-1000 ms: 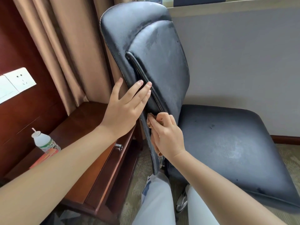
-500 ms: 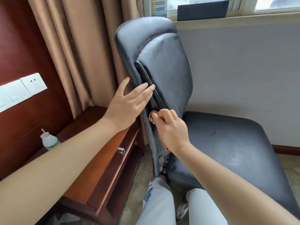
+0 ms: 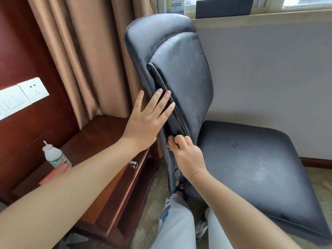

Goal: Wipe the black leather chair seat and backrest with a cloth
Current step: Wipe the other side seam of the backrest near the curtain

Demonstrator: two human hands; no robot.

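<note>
While my left hand lies flat, fingers straight, against the black leather chair's tall backrest, my right hand pinches a small tan cloth at its lower edge, just under those fingers; the worn seat sits right of them.

Tan curtains were hung at eleven o'clock beside a dark red wood wall panel, on which white sockets were mounted at nine o'clock. A reddish desk with a drawer knob was placed at seven o'clock. A grey wall under a daylit window was seen at two o'clock, and patterned carpet at six.
</note>
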